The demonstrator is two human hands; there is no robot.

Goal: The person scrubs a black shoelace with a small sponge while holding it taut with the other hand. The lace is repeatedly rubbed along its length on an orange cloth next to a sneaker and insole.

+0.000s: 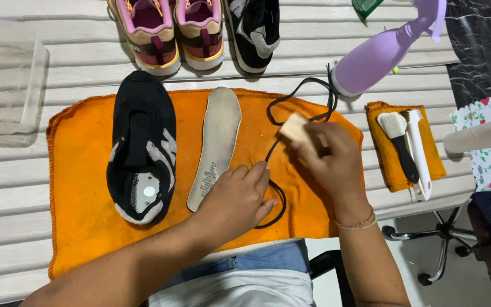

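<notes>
1. A small tan block (294, 127) is gripped in the closed right hand (331, 159), over the orange towel (86, 227).
2. The black shoelace (274, 148) is pinned by the left hand (240, 196) — fingers curled, pressing it down.
3. An insole (217, 142) and a black shoe (142, 145) are laid to the left.

Four shoes (143, 142), two orange cloths (86, 187), two brushes (407, 150), one insole (217, 145), one black lace (302, 94), one purple spray bottle (379, 54), one clear tray (4, 91)

A pale slatted surface (41, 227) carries 2 orange cloths (86, 227), 3 shoes (200, 28), a clear box (4, 85), and a lilac spray bottle (370, 57).
</notes>
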